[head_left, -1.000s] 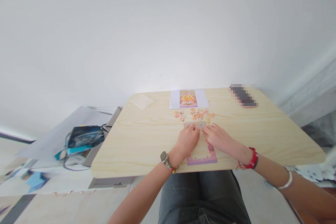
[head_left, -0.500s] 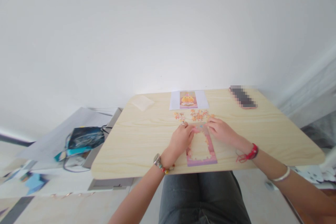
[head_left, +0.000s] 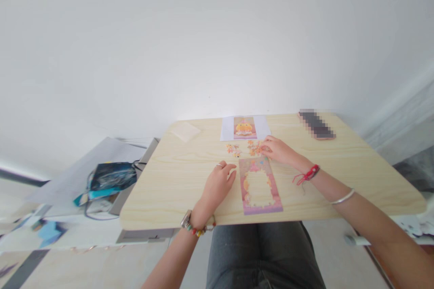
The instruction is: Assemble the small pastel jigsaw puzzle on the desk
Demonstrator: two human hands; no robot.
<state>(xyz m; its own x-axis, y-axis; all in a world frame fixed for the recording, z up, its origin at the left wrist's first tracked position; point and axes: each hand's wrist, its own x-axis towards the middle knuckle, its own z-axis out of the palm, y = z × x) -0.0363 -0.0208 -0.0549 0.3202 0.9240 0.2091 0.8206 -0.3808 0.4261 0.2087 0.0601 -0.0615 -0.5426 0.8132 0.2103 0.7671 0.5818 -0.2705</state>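
A jigsaw puzzle frame [head_left: 247,211] in pink and purple lies near the table's front edge, its border joined and its middle showing bare wood. My left hand [head_left: 219,184] rests just left of it, fingers apart and holding nothing. Beyond the frame, loose puzzle pieces lie in a small left cluster [head_left: 233,150] and a larger right pile [head_left: 253,147]. Over the right side of that pile, my right hand [head_left: 278,150] has its fingers bent together and pointing down; what lies under the fingertips is hidden.
A white sheet with a printed orange picture [head_left: 244,127] lies at the back of the wooden table [head_left: 159,185]. A phone [head_left: 317,125] sits at the back right and a thin pale packet [head_left: 186,131] at the back left. A dark bag [head_left: 111,176] lies left of the table.
My left hand has drawn back left from the puzzle's top edge and opened. My right hand has moved away from that edge to the loose pieces, uncovering the top border.
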